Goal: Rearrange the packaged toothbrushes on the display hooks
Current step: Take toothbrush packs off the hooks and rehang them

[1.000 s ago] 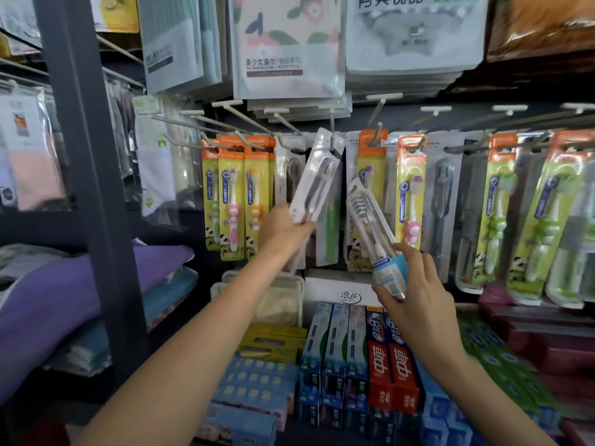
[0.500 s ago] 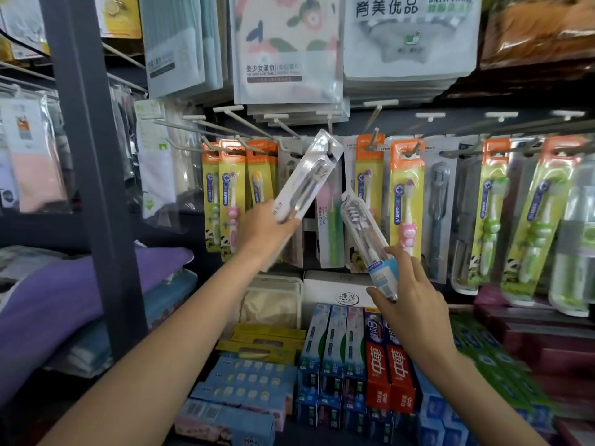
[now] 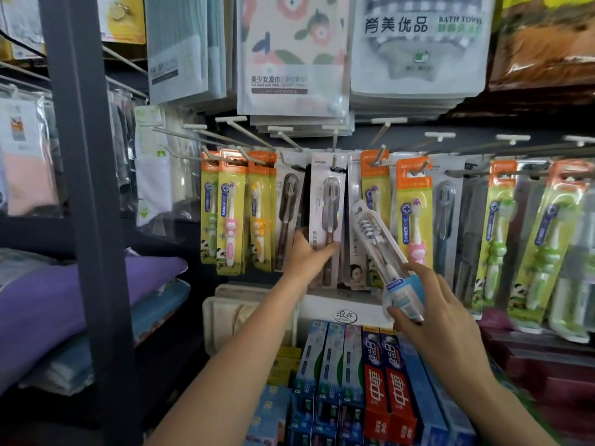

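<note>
A white toothbrush pack (image 3: 328,201) hangs upright at a centre display hook (image 3: 335,149), its top hole at the hook's tip. My left hand (image 3: 306,254) grips its lower end. My right hand (image 3: 428,304) holds a clear toothbrush pack with a blue label (image 3: 380,249) by its bottom, tilted up to the left, in front of the hanging packs. Orange-and-yellow children's toothbrush packs (image 3: 230,210) hang to the left, and more of them (image 3: 413,214) hang right of centre.
A dark steel shelf post (image 3: 87,188) stands close on the left, with folded purple fabric (image 3: 64,294) beyond it. Bath towel packs (image 3: 415,43) hang overhead. Toothpaste boxes (image 3: 376,391) fill the shelf below. Green toothbrush packs (image 3: 544,239) hang at right on long hooks.
My left hand has swung the white pack from a tilt to upright and brought its top to the centre hook. My right hand has stayed nearly in place with the clear pack.
</note>
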